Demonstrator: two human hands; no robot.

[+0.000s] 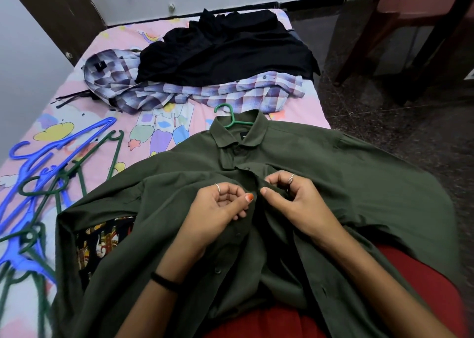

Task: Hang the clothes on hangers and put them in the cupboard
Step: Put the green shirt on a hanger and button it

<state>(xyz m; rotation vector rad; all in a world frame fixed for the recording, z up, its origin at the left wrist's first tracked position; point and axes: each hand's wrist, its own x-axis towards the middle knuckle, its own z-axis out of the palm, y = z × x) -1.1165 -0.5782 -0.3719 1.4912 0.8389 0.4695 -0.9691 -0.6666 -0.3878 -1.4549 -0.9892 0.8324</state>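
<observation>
Buttoning green shirt (333, 173) (hanger (229, 119) inserted): both hands (220, 204) (289, 196) pinch placket; plaid shirt (205, 91), black garment (225, 53) remain unhung.

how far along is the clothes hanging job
Early on. Done: the green shirt already has a green hanger in its collar. In hand: the left hand and right hand pinch its front edges, apparently buttoning it. Left: the checked shirt and black garment lie unhung on the bed, spare hangers wait, and nothing has reached a cupboard.
</observation>
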